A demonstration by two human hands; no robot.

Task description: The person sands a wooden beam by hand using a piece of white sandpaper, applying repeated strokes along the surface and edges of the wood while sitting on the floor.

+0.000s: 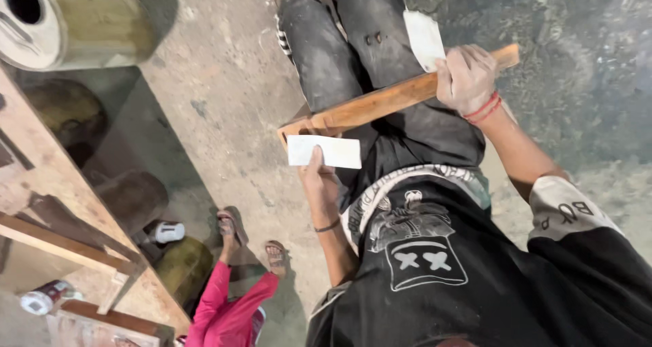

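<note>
A long wooden strip lies across my lap, over my dark trousers. My right hand grips it near its far end; a red thread band circles that wrist. A white sheet sticks out just beyond the right hand's fingers; whether the hand holds it I cannot tell. My left hand holds a white rectangular piece of paper against the strip's near end, thumb on the paper.
A wooden workbench with slats runs down the left. A large olive metal cylinder lies at top left. Small cans sit near the bench. Another person's pink-trousered legs in sandals stand on the concrete floor.
</note>
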